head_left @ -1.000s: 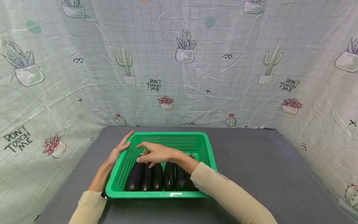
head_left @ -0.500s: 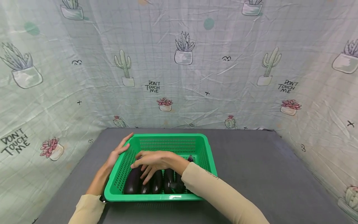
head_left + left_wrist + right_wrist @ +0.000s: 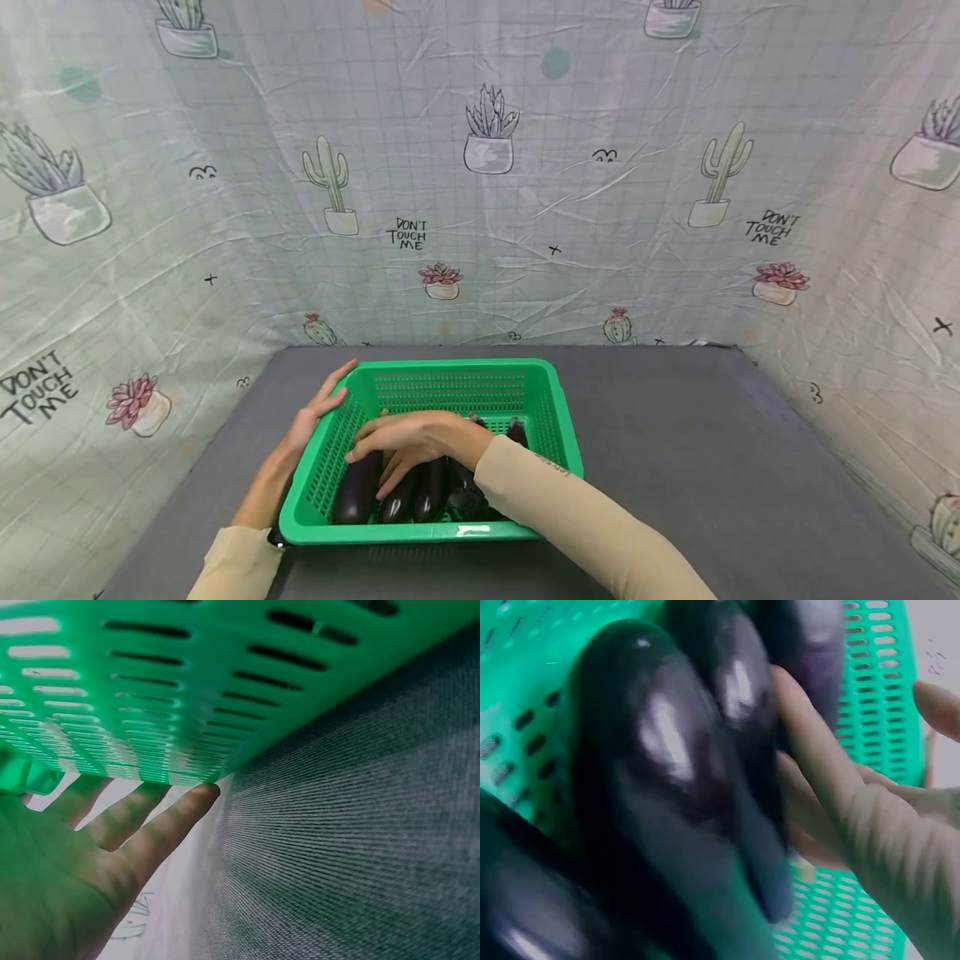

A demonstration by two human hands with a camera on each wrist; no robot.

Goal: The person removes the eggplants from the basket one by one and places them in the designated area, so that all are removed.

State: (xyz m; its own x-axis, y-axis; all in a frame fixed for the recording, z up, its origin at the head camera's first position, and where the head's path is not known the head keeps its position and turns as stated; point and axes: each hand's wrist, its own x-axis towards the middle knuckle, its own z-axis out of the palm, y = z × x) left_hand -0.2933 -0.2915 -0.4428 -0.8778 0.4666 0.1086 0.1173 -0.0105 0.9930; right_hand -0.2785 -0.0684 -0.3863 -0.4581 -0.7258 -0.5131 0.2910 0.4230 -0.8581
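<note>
Grey worktop [image 3: 675,433] under everything; green basket [image 3: 375,533] on it, looks unmoved; my left grip [image 3: 302,427] is unclosed, fingers straight against the basket's left side, same as half a second ago; my right grip [image 3: 408,437] has gone a bit lower among the eggplants, fingers extended, gripping nothing that I can see; leftmost eggplant [image 3: 356,496] stays near the left wall; second eggplant [image 3: 397,506] and third eggplant [image 3: 429,492] have shifted right, so a gap now shows at the near end beside the leftmost; my fingertips [image 3: 791,694] sit in that gap, at the second one's flank; reads to me as nudging the row along, not picking; every eggplant in view is in the basket, none lifted; my arm partly hides the right-hand ones.
</note>
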